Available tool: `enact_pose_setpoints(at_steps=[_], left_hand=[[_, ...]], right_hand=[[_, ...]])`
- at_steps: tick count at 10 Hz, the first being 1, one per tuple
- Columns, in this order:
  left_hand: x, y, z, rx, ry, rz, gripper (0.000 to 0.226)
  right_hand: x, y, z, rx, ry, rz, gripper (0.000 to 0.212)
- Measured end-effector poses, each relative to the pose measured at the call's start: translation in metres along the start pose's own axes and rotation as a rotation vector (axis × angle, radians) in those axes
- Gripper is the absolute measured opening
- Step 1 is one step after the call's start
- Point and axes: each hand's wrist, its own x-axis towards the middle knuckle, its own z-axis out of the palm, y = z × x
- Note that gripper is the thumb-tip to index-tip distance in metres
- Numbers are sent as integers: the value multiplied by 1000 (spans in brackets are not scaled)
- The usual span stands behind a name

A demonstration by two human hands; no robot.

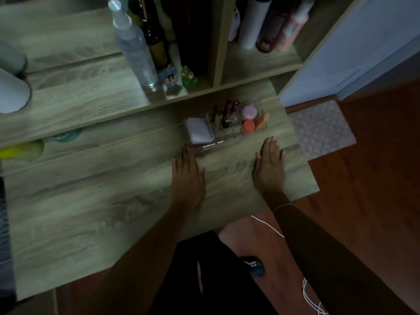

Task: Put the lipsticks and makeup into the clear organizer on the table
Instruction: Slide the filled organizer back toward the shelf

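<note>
The clear organizer (205, 147) stands on the wooden table (91, 201) near its far right corner. Inside it are a white compact (198, 130) at the left, several dark lipsticks (227, 112) upright in the middle, and a pink round jar (249, 112), an orange-lidded jar (248, 125) and an orange sponge (261, 121) at the right. My left hand (187, 173) lies flat on the table, fingertips near the organizer's front left edge. My right hand (270, 164) lies flat just in front of its right end. Both hands hold nothing.
A shelf unit behind the table carries a clear spray bottle (134, 46), a dark glass bottle (152, 30), two small figurines (179, 78) and several tubes (272, 21). A white cup (11, 92) stands at far left. A patterned mat (322, 126) lies on the floor to the right.
</note>
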Motion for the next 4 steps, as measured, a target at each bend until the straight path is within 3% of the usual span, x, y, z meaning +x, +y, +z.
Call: enact_pose_setpoints(at_steps=[2, 4], left_hand=[[-21, 0, -4, 27, -70, 31, 64], [-34, 12, -30, 46, -63, 227, 59]], right_hand=[[-23, -13, -1, -19, -20, 20, 57], [-46, -40, -21, 57, -7, 72, 58]])
